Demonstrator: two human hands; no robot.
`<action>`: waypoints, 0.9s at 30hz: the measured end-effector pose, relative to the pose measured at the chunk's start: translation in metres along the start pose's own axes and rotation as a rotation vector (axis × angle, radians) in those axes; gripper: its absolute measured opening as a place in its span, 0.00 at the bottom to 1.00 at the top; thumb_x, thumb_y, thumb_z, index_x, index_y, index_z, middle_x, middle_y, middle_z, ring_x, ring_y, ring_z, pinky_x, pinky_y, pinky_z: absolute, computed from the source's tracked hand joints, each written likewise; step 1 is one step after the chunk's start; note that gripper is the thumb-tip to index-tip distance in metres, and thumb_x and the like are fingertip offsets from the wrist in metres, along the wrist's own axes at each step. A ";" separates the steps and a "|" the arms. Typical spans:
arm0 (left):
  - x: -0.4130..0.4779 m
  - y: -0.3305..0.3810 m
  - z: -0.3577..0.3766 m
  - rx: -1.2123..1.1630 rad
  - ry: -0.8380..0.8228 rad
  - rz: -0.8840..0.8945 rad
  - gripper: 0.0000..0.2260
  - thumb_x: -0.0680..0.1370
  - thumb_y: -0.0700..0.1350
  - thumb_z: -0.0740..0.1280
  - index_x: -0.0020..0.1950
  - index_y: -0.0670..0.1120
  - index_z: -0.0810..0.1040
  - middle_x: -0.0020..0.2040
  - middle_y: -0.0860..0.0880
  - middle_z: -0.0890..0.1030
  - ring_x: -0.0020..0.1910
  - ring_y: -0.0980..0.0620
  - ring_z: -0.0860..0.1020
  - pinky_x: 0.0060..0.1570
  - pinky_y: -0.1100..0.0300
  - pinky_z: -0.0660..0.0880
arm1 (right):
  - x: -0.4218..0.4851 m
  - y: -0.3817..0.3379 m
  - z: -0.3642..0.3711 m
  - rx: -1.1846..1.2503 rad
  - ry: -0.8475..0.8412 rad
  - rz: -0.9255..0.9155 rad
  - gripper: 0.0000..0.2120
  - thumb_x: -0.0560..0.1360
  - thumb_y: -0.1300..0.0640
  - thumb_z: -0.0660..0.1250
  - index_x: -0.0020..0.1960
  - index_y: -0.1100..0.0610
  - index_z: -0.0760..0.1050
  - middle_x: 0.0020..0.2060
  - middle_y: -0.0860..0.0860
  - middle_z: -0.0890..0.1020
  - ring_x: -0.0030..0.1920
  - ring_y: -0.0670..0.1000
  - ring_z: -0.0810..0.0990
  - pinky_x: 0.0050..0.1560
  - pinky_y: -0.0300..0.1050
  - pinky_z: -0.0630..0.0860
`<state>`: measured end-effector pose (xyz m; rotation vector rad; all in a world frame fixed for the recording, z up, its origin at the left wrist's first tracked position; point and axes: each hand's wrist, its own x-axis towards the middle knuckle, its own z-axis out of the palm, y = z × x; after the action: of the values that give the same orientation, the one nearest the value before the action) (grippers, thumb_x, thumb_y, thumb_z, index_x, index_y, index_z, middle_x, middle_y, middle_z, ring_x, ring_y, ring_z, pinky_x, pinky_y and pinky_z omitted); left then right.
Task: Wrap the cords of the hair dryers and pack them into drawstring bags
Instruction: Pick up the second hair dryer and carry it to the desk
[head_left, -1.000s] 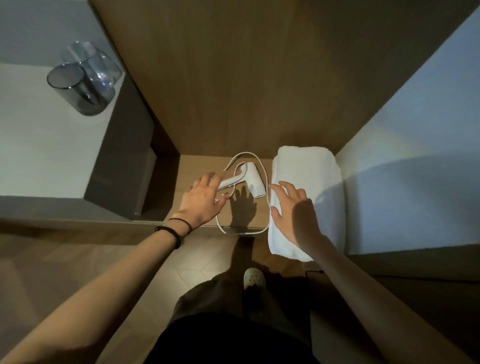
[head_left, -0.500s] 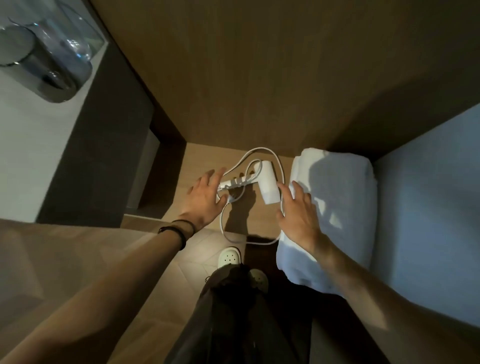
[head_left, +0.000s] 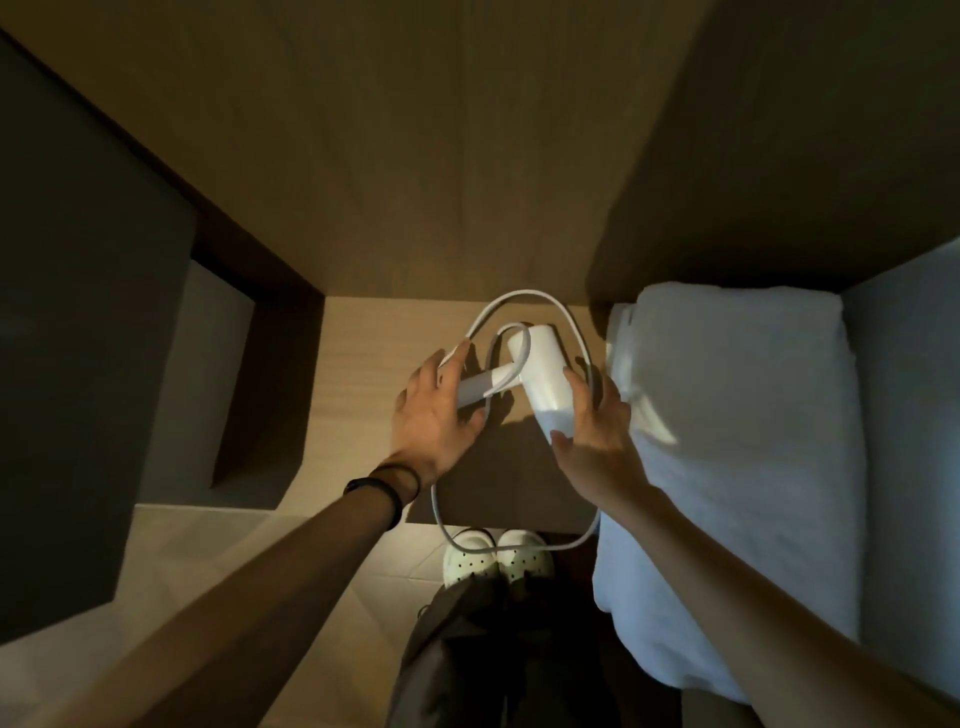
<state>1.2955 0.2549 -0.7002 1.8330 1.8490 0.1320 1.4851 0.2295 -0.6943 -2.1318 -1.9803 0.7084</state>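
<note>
Change: right hand (head_left: 592, 431) has come off the towel (head_left: 727, 441) edge and left hand (head_left: 434, 410) has left the flat shelf; both now close on the hair dryer (head_left: 543, 374).
Left hand: wraps the grey handle, thumb beneath, fingers over its end; a black band (head_left: 379, 488) circles the wrist.
Right hand: pinches the white barrel between forefinger and thumb.
Hair dryer: between the hands over the pale wooden shelf (head_left: 353, 364), barrel near the towel; resting or raised, I cannot tell.
Cord (head_left: 519, 295): unwrapped, one loop behind the dryer, another drooping past the shelf's front edge.
Towel: folded, white, at the right.
Shoes (head_left: 496, 564): pale, perforated, below the hanging cord.
</note>
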 end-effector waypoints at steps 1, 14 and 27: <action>0.008 -0.002 0.009 0.007 0.005 -0.002 0.37 0.74 0.53 0.67 0.77 0.54 0.51 0.74 0.44 0.61 0.71 0.43 0.62 0.66 0.47 0.66 | 0.006 0.005 0.012 -0.005 0.031 -0.019 0.34 0.73 0.58 0.70 0.74 0.53 0.58 0.71 0.63 0.62 0.67 0.62 0.67 0.60 0.52 0.74; 0.062 -0.028 0.101 0.197 -0.024 0.012 0.39 0.74 0.57 0.64 0.75 0.62 0.42 0.77 0.38 0.48 0.75 0.37 0.49 0.71 0.36 0.50 | 0.067 0.049 0.101 -0.196 0.135 -0.061 0.47 0.66 0.38 0.72 0.76 0.52 0.52 0.69 0.68 0.65 0.61 0.67 0.73 0.54 0.56 0.76; 0.077 -0.035 0.089 0.131 -0.083 -0.024 0.36 0.72 0.45 0.68 0.75 0.59 0.53 0.58 0.43 0.66 0.51 0.42 0.72 0.53 0.46 0.69 | 0.066 0.038 0.093 0.027 0.046 -0.027 0.50 0.65 0.48 0.71 0.75 0.41 0.41 0.59 0.62 0.69 0.56 0.62 0.72 0.54 0.55 0.75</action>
<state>1.3070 0.2996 -0.8138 1.8728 1.8601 -0.0750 1.4806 0.2702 -0.8073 -2.0823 -1.9611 0.6714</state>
